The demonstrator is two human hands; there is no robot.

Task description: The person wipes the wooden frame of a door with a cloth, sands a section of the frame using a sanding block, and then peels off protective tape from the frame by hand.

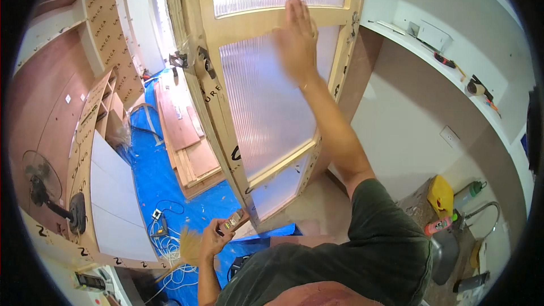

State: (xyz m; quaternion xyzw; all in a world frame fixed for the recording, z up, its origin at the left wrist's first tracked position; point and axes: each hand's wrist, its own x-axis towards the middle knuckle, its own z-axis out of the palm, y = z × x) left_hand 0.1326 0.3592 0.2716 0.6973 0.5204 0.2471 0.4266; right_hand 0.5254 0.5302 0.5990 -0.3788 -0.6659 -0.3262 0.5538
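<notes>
A pale wooden door (272,18) with ribbed translucent panels (266,102) stands upright in front of me. My right hand (297,42) is raised before its upper crossbar, fingers stretched out and slightly blurred. Its fingertips overlap the top panel; whether they touch it I cannot tell. Low down by the door's bottom left corner, my left hand (213,239) is closed around a small brown block-like item (231,222) with pale patches, whose kind I cannot make out. A broom (190,246) with straw-coloured bristles is just left of that hand.
Blue sheeting (148,164) covers the floor at left, bearing stacked wooden boards (184,136) and coiled white cable (167,243). A fan (42,187) stands far left. At right are a shelf with tools (445,60) and a sink (446,256) with bottles beside it.
</notes>
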